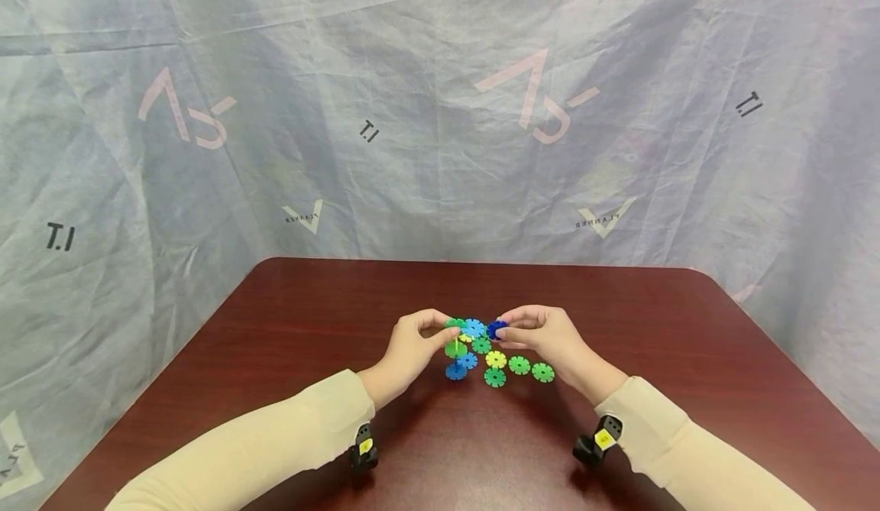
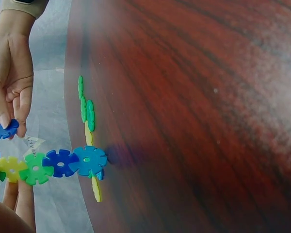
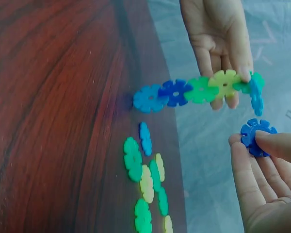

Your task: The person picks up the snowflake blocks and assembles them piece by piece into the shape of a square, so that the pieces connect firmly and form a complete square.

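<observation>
My left hand [image 1: 412,343] pinches a chain of notched plastic building discs [image 3: 201,90] near its top end. The chain hangs down to the table with light blue, dark blue, green and yellow discs slotted together. At its top a light blue disc [image 3: 256,97] sticks out sideways. My right hand [image 1: 553,339] pinches a single dark blue disc [image 3: 257,137] between thumb and fingers. In the right wrist view a small gap shows between this disc and the light blue one. Part of the left hand lies outside the left wrist view.
Several loose discs, among them a yellow disc [image 1: 496,359] and a green disc [image 1: 543,373], lie on the dark red table [image 1: 330,305] below and beside the hands. A grey printed cloth [image 1: 426,175] hangs behind the table's far edge.
</observation>
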A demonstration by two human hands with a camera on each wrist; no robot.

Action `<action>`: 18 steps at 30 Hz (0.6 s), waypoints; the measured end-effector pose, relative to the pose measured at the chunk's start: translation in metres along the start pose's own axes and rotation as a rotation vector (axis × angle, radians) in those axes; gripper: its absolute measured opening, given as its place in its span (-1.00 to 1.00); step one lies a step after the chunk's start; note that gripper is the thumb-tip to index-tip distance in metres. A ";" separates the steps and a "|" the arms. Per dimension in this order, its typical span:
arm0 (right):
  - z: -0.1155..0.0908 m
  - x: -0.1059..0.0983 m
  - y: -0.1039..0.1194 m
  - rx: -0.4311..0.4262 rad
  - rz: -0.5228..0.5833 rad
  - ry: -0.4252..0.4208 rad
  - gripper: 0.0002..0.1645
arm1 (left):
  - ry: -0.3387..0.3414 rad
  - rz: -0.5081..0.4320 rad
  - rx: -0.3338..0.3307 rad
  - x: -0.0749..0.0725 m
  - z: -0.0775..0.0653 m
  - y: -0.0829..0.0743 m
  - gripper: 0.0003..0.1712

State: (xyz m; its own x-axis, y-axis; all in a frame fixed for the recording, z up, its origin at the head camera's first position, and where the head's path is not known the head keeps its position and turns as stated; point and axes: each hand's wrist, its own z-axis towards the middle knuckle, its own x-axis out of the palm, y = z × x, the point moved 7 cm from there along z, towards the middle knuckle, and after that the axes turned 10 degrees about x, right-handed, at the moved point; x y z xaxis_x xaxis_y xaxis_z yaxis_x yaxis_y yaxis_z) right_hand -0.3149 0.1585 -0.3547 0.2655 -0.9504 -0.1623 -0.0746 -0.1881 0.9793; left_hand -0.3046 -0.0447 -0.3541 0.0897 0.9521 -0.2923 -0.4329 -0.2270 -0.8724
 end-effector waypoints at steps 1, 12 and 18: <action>0.000 0.001 0.000 -0.001 -0.006 0.000 -0.62 | 0.000 -0.001 0.000 0.000 0.000 0.000 -0.84; 0.001 0.007 0.003 -0.008 -0.004 -0.014 -0.61 | 0.011 0.008 0.007 0.001 -0.001 -0.002 -0.87; -0.001 0.009 0.006 -0.022 -0.016 -0.053 -0.65 | 0.030 -0.055 -0.037 0.002 -0.002 -0.001 -0.85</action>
State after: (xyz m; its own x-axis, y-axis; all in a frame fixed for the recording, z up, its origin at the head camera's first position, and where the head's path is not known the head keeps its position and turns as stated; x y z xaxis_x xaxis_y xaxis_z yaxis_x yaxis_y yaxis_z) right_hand -0.3121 0.1493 -0.3501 0.2147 -0.9593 -0.1835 -0.0499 -0.1984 0.9789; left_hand -0.3025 -0.0430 -0.3544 0.1394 0.9570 -0.2546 -0.3928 -0.1826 -0.9013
